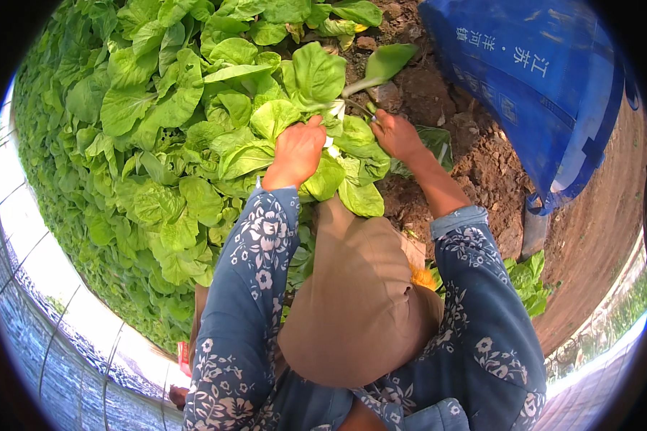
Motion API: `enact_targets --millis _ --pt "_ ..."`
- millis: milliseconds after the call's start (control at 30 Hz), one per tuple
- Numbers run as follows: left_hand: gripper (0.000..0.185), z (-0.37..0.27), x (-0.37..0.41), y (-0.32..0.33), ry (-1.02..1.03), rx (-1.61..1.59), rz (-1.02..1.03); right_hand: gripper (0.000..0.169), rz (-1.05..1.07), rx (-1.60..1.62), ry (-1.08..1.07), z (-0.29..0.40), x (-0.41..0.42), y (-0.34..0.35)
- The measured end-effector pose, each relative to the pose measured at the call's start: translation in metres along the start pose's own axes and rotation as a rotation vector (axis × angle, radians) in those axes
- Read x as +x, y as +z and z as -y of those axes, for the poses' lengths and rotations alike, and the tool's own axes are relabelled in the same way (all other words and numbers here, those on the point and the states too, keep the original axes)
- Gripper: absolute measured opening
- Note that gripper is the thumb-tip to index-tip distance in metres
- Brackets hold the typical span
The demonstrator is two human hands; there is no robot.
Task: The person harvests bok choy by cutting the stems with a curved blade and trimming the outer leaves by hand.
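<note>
My left hand (297,148) grips a light green leafy plant (326,175) whose broad leaves spread beneath it, its fingertips partly hidden among the leaves. To its right, my right hand (391,132) is closed around something small at the plant's edge; a thin dark metal piece shows between the two hands, but its full shape is hidden. Above them a loose leaf with a pale stalk (385,67) lies on the brown soil. A darker leaf (435,144) lies partly behind my right wrist.
Dense leafy greens (156,161) fill the left side. A large blue bag (539,81) with white writing stands at the upper right on clumpy soil (474,161). A small plant (531,283) and an orange-yellow thing (423,277) are near my right sleeve.
</note>
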State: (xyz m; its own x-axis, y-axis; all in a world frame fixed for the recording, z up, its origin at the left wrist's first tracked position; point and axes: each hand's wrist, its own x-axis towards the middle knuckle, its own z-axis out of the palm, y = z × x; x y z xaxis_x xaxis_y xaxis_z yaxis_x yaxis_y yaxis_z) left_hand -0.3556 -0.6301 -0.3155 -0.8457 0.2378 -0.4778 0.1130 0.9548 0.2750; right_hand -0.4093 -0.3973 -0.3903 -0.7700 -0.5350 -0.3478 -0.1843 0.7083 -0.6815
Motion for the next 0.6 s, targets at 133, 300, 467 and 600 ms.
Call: enact_targets --millis 133,300,467,600 --pt "0.035 0.004 0.001 -0.006 0.026 -0.033 -0.063 0.022 -0.064 -0.202 -0.054 0.001 -0.027 0.016" --pt "0.047 -0.007 -0.017 -0.047 0.073 -0.092 -0.205 0.023 -0.183 0.158 0.263 0.046 -0.042 -0.035" --pt "0.058 -0.013 -0.036 -0.065 0.146 -0.119 -0.232 0.025 -0.262 1.037 0.314 0.075 0.015 -0.04" --pt "0.06 -0.016 -0.052 -0.076 0.167 -0.161 -0.214 0.019 -0.273 1.128 0.203 0.086 0.032 -0.033"
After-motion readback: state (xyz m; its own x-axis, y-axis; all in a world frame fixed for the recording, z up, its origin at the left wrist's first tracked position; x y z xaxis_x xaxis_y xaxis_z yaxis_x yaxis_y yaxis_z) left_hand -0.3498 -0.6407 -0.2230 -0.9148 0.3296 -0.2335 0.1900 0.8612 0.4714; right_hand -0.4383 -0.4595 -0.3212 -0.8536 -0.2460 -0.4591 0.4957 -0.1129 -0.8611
